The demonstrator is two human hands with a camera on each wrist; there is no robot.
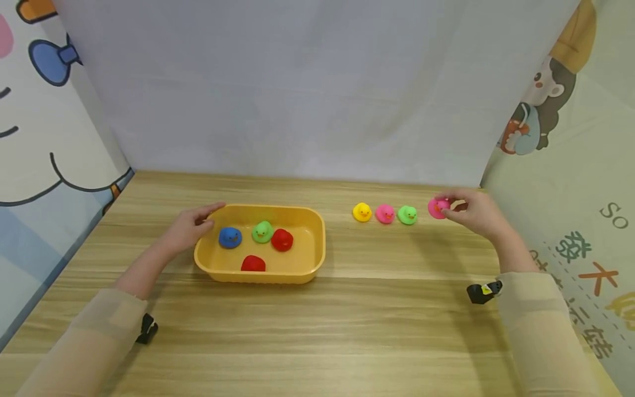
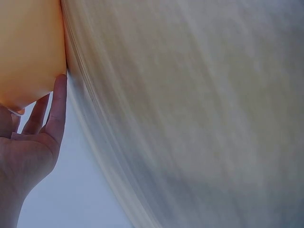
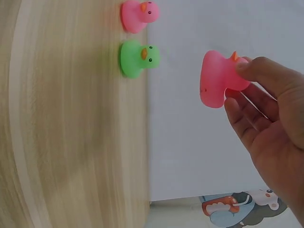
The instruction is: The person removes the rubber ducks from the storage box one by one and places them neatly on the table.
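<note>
My right hand (image 1: 476, 212) pinches a pink rubber duck (image 3: 216, 80) by its head between thumb and fingers. In the right wrist view this duck is clear of the table, its flat base turned away from the palm. To its left sit a green duck (image 1: 408, 215), another pink duck (image 1: 385, 214) and a yellow duck (image 1: 362, 212) in a row. My left hand (image 1: 190, 226) rests at the left end of a yellow plastic basin (image 1: 317, 248), its fairly straight fingers (image 2: 58, 104) touching the outer wall. Inside lie a blue duck (image 1: 230, 237), a green duck (image 1: 262, 232) and two red ones (image 1: 282, 240).
The wooden table (image 1: 347, 331) ends at a white cloth (image 1: 317, 99) hanging behind it. Printed cartoon sheets stand on both sides, the right one (image 1: 585, 182) close beyond my right hand. Small black pieces (image 1: 480, 294) are at both sleeves.
</note>
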